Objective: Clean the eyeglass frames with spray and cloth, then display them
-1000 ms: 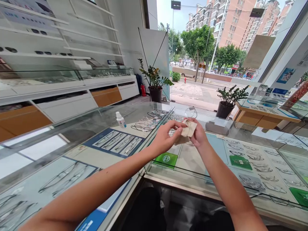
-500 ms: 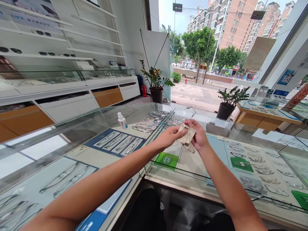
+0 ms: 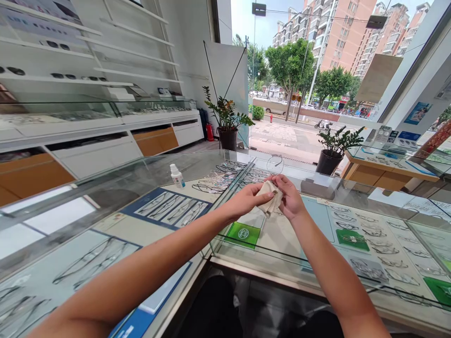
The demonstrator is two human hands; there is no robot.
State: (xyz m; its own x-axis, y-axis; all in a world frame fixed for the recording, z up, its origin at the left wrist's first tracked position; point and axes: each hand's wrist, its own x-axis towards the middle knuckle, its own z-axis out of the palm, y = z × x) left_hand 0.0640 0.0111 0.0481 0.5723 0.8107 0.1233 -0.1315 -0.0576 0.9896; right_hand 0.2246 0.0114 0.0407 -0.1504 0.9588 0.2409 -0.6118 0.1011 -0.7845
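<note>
Both of my hands meet over the glass counter around a beige cleaning cloth [image 3: 265, 191] with a zigzag edge. My left hand [image 3: 252, 196] is closed on the cloth, thumb pressed on top. My right hand [image 3: 289, 195] is closed at the cloth's right side, on a pair of eyeglasses [image 3: 283, 163]. One thin round rim of the glasses sticks out beyond my fingertips; the rest is hidden by cloth and fingers. To the left, a white spray bottle [image 3: 176, 176] stands upright on the counter.
Under the glass counter top [image 3: 197, 162] lie several rows of spectacle frames [image 3: 375, 232] and a green card [image 3: 243, 234]. Potted plants [image 3: 228, 124] stand beyond the counter. A white display cabinet [image 3: 95, 145] runs along the left wall.
The cloth has shifted slightly left and its folds lie differently, with the hanging corner drawn up. The exposed round rim has turned a little. Both hands keep their hold.
</note>
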